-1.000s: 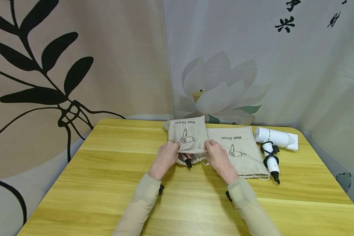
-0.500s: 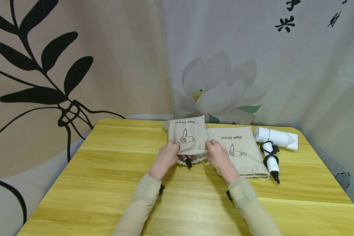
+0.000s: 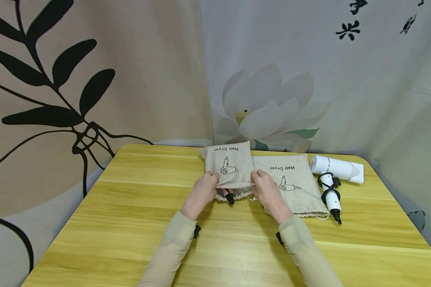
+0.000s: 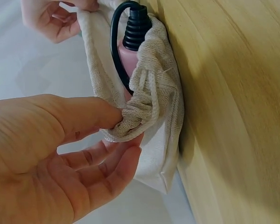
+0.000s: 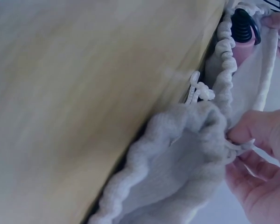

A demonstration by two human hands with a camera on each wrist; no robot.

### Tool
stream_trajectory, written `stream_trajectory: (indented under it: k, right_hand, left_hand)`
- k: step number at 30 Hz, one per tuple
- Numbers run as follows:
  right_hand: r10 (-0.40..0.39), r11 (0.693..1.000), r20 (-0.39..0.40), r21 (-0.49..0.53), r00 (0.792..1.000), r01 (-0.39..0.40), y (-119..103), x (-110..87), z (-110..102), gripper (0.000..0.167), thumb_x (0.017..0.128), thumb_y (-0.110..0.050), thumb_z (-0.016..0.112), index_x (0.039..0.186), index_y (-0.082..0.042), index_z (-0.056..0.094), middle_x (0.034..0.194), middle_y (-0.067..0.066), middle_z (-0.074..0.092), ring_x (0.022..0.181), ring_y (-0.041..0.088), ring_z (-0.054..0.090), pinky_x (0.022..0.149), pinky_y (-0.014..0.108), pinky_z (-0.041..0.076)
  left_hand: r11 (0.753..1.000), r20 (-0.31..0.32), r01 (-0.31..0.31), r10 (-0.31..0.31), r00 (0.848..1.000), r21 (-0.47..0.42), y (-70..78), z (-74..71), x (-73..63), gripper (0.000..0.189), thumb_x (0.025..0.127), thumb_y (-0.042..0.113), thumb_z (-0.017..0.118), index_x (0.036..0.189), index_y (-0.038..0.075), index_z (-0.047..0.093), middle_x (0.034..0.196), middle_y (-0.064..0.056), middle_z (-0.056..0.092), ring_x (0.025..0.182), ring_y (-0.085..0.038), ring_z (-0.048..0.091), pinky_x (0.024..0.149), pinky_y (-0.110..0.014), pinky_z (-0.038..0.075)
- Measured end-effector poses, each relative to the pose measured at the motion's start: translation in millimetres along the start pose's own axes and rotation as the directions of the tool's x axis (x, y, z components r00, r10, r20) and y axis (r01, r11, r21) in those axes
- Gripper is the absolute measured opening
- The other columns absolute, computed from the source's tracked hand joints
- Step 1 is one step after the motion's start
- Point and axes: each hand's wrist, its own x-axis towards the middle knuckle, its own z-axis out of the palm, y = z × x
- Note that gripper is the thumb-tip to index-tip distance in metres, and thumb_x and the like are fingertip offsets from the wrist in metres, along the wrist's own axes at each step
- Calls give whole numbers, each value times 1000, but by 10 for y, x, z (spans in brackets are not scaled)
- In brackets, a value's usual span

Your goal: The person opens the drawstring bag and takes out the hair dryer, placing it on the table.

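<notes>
In the head view, a beige drawstring bag [image 3: 227, 159] printed "Hair Dryer" lies near the table's far edge, its mouth toward me. My left hand [image 3: 200, 194] pinches one side of the bag's rim between thumb and fingers. The opposite side of that rim is pinched by my right hand [image 3: 267, 195]. Inside the open mouth sits a pink hair dryer [image 4: 128, 60]; only its handle end and black cord show, the rest hidden by cloth. Through the right wrist view, the pink handle [image 5: 244, 51] also appears within the gathered rim.
A second "Hair Dryer" bag [image 3: 294, 197] lies flat against the first, on its right. Farther right is a white hair dryer [image 3: 334, 167], its black cord wound around the handle. The wooden table [image 3: 129, 223] meets a printed curtain [image 3: 158, 71] at the back.
My right hand has shifted very slightly right, drawing the rim of the bag a little wider. My left hand and the pink hair dryer stay practically where they were.
</notes>
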Motion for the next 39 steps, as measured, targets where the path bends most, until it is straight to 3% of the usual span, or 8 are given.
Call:
stream_trajectory:
  k: [8,25,32,39]
  right_hand:
    - [5,1000,5,4,1000,-5,21,-13,8,25,68,13,67,82,-5,56,78,7,55,69,21,55,56,30,47]
    - [37,999,15,-1,999,-37,21,-10,26,25,68,12,67,82,-6,57,78,7,53,69,21,53,53,30,46]
    - [23,1000,-7,4,1000,-23,29,-18,15,24,69,11,68,82,-6,57,78,7,52,69,21,52,53,31,46]
    - [11,1000,-12,-5,1000,-11,32,-14,6,25,69,12,68,82,-6,57,78,7,51,70,22,52,52,32,45]
  left_hand:
    - [999,-19,-33,33,999,8,10,7,-22,19,77,-6,69,90,2,59,84,-11,57,66,-20,52,56,-29,46]
    - [993,-9,35,-34,999,114,-20,29,-6,27,74,1,74,95,5,58,85,-10,59,67,-25,57,51,-34,46]
    - [990,35,74,-79,996,121,-43,17,8,31,76,2,73,103,5,60,88,-11,62,67,-23,56,51,-32,45]
    - [990,46,73,-79,996,116,-63,-13,1,23,79,2,71,97,7,59,84,-9,60,64,-21,53,50,-33,43]
